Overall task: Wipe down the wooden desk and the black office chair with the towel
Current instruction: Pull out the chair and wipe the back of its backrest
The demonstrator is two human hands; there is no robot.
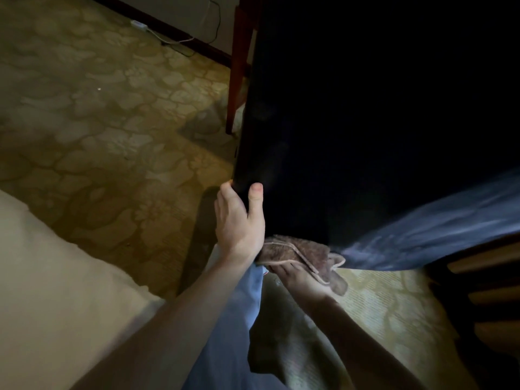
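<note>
Patterned carpet (98, 122) covers the floor of a dim room, and we are looking down at our own arms. A large black chair (351, 122) fills the upper right, too dark to show detail. Our left hand (239, 223) grips its left edge, thumb on the near face and fingers wrapped around behind. Just right of that wrist, our right hand (301, 280) holds a bunched brown towel (298, 250) up against the chair's lower edge; the towel hides most of the fingers. A blurred streak of blue cloth (436, 229) crosses the right side. A reddish wooden leg (239, 66) stands behind the chair. A pale bed (56, 291) sits at lower left.
</note>
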